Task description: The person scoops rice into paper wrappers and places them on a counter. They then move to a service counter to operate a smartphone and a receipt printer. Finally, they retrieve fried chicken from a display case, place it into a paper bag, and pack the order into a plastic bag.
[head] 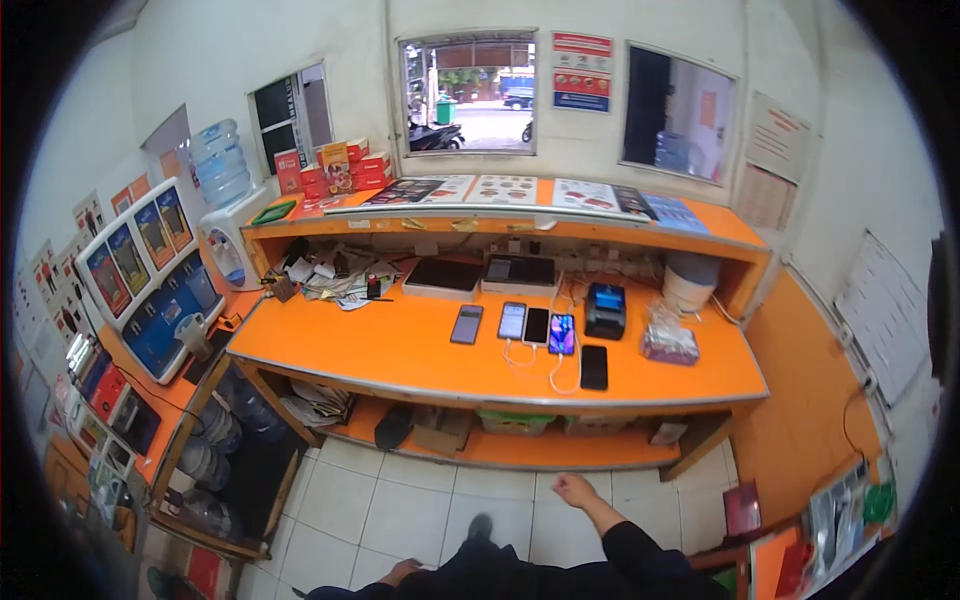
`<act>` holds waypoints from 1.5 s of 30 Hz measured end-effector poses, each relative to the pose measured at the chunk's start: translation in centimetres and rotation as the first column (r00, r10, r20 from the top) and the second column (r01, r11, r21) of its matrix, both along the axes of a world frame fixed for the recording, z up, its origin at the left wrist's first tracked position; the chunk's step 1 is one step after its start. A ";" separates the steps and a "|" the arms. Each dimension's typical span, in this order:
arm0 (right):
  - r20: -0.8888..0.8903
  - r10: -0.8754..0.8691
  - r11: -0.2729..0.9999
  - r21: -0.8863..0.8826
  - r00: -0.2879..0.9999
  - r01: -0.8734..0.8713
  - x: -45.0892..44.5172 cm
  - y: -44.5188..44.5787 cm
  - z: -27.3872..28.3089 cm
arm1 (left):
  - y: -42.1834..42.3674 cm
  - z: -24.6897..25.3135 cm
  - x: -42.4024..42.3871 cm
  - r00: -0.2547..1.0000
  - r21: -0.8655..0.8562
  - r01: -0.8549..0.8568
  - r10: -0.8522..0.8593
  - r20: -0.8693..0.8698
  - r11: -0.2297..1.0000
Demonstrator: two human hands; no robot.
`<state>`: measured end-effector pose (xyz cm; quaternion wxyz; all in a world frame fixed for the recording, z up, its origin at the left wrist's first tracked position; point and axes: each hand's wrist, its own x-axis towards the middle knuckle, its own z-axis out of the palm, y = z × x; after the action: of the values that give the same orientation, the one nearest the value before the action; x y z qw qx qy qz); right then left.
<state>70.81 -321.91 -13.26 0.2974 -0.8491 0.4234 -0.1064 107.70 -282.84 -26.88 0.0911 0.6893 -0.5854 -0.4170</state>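
My right hand [574,490], loosely curled and seemingly empty, hangs over the tiled floor in front of the orange counter [420,367]. At the lower edge of the picture my left hand [403,571] is low by my side, mostly hidden by the dark sleeve. Neither hand touches the counter. On its top lie several smartphones: a grey one [466,325], one with a lit blue-purple screen [561,334] on a white cable, and a black one [594,367] nearest the front edge. A dark handheld payment terminal or printer [605,310] with a lit blue screen stands behind them.
Two dark tablets, one on a white box [442,277], sit below the raised shelf [720,225]. Papers [337,277] are heaped at the left. A plastic-wrapped pack [670,346] lies at the right. A water dispenser [225,244] stands left; a low cabinet [697,562] is near my right side.
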 end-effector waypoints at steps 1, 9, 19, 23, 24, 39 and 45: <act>0.030 0.119 0.991 -0.073 0.992 -0.117 4.6 -3.1 2.3 | -0.5 -0.4 1.3 0.956 0.097 -0.293 0.290 0.042 0.951; 0.104 0.434 0.888 -0.215 0.895 -0.406 22.8 -17.4 12.7 | -30.7 18.9 12.9 0.661 -0.859 -0.281 0.735 0.151 0.428; 0.242 0.384 0.921 -0.030 0.891 -0.388 28.9 -26.5 13.4 | -56.2 21.5 16.7 0.930 -0.757 -0.225 0.367 0.021 0.614; 0.266 0.370 0.921 0.018 0.890 -0.388 30.9 -28.4 13.0 | -57.2 21.1 17.8 0.953 -0.742 -0.101 0.280 0.120 0.663; 0.291 0.364 0.920 0.037 0.885 -0.391 31.4 -28.5 13.1 | -57.0 21.3 17.9 0.955 -0.747 -0.107 0.276 0.105 0.656; 0.341 0.273 0.939 0.110 0.900 -0.326 31.8 -27.7 11.7 | -57.7 21.7 18.2 0.951 -0.695 -0.114 0.280 0.130 0.710; 0.331 0.232 0.946 0.141 0.915 -0.291 30.2 -25.6 10.0 | -59.1 23.1 17.3 0.920 -0.692 -0.113 0.338 0.198 0.713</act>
<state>100.99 -347.52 -3.22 0.4501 -0.8392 0.2616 -0.1572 124.97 -341.95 -3.73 0.2896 0.7340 -0.6122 -0.0510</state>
